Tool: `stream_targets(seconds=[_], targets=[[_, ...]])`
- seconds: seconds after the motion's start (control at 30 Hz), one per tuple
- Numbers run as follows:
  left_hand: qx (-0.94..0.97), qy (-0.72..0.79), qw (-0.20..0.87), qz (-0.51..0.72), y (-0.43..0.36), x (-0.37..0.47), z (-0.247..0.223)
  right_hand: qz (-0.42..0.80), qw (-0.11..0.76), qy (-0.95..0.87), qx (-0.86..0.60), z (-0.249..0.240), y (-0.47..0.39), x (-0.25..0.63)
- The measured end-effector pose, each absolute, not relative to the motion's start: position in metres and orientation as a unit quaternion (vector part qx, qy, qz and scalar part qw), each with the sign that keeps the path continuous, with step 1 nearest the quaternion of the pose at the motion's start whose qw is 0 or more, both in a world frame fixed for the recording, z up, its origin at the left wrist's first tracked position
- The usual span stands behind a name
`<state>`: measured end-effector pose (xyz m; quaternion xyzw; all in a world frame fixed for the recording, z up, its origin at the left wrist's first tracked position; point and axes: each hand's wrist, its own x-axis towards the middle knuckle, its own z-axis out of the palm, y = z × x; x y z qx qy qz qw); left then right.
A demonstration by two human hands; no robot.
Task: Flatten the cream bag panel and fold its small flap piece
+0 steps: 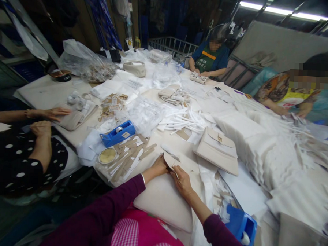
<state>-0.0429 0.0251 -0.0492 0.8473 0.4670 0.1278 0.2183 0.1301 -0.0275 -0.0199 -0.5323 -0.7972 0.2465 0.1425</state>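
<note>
A cream handbag (164, 202) lies in front of me at the table edge, its flap raised at the far end. My left hand (160, 166) grips the left side of the flap (170, 160), with its fingertips partly hidden beneath. On the right side of the same flap, my right hand (182, 181) pinches the edge near a small metal fitting. Just past the hands lies a pale, slim piece (169, 151) whose kind I cannot make out. Another cream handbag (217, 149), closed, with a gold-coloured clasp, rests to the right.
Left of my hands are cardboard strips (133, 154), a round tin (107, 155) and a blue tape dispenser (119, 132). A second blue dispenser (242, 226) stands right. White foam sheets (251, 142) pile up along the right. Co-workers sit left, across and at the far right.
</note>
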Motion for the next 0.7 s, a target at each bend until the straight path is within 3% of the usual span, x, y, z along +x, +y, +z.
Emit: stream_targets(seconds=[0.17, 0.3, 0.5, 0.7], targets=[[0.811, 0.527, 0.225, 0.12, 0.015, -0.048, -0.039, 0.259, 0.135, -0.805, -0.516, -0.022, -0.034, 0.134], [0.762, 0.619, 0.172, 0.079, -0.007, -0.049, -0.014, 0.267, 0.107, -0.819, -0.497, -0.018, -0.037, 0.138], [0.824, 0.555, 0.109, -0.02, -0.055, -0.052, 0.024, 0.25, 0.055, -0.851, -0.459, -0.01, -0.037, 0.14], [0.875, 0.432, 0.219, 0.022, -0.082, -0.049, 0.024, 0.258, 0.013, -0.859, -0.442, -0.007, -0.031, 0.142]])
